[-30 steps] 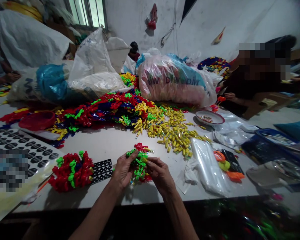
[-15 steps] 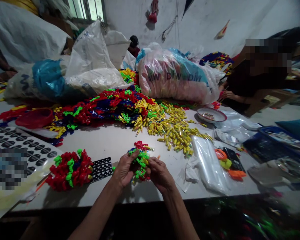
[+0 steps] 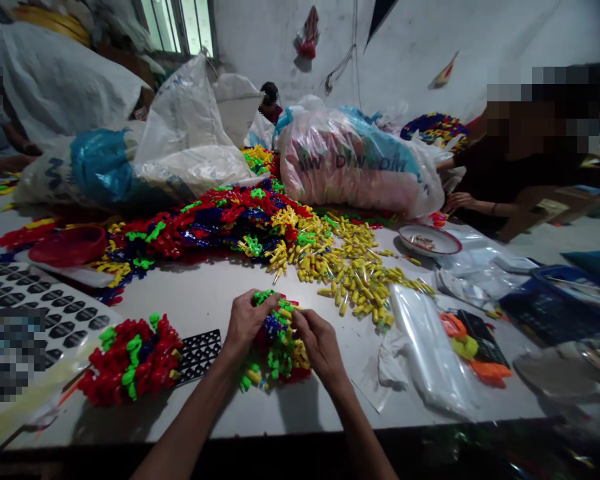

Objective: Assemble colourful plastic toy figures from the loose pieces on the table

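Between my hands is a bunch of small plastic figures (image 3: pixel 280 357) in green, blue, red and yellow, just above the white table. My left hand (image 3: pixel 245 327) is closed on the bunch's upper left side. On the right side, the fingertips of my right hand (image 3: pixel 320 343) pinch at the bunch beside a small yellow piece; the exact grip is partly hidden. To the left lies a rounded cluster of mostly red figures (image 3: pixel 153 363) with some green ones, next to a black perforated tray (image 3: pixel 199 357).
A long heap of coloured figures (image 3: pixel 205 227) and a pile of yellow tubes (image 3: pixel 357 277) lie ahead. Stuffed plastic bags (image 3: pixel 360 163) stand behind them. At right are clear plastic sleeves (image 3: pixel 425 353), a bowl (image 3: pixel 430 240) and a dark basket (image 3: pixel 570 307). Other people sit around the table.
The bunch has turned in my hands, so more of its blue, green and yellow pieces show. My right hand has shifted slightly to the right. The view has tilted a little.
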`<action>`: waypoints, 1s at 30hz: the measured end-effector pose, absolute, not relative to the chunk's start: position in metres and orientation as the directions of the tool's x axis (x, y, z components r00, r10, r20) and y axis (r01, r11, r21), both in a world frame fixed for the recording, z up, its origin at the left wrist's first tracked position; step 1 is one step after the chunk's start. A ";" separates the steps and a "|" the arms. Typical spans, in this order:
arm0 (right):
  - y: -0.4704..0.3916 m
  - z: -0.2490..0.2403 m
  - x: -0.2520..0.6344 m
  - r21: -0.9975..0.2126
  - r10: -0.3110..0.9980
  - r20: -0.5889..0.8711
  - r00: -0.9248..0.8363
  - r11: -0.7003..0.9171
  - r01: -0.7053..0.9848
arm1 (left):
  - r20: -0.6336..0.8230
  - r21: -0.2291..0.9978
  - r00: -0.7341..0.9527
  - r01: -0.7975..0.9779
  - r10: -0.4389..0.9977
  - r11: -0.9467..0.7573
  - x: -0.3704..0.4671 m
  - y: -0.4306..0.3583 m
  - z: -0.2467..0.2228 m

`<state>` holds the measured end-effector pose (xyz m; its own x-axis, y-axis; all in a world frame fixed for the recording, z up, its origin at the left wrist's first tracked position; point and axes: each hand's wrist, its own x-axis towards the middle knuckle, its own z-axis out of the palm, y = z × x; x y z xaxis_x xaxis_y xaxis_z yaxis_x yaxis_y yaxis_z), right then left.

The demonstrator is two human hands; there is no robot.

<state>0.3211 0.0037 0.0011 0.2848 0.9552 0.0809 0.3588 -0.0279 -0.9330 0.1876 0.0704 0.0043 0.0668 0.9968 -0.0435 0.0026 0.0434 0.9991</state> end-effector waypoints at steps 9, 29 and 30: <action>0.093 -0.017 0.394 -0.416 0.949 0.037 0.314 -0.271 0.868 | 0.198 0.771 0.102 0.598 0.975 -0.220 0.245 0.192 -0.014; 0.065 -0.002 0.367 -0.988 0.981 -0.088 0.173 -0.108 0.112 | -0.141 0.981 0.132 -0.116 0.981 0.157 0.207 0.132 -0.001; 0.051 0.003 0.363 -0.996 0.989 -0.093 0.115 -0.092 -0.013 | -0.197 0.944 0.167 -0.233 0.966 0.233 0.204 0.122 0.005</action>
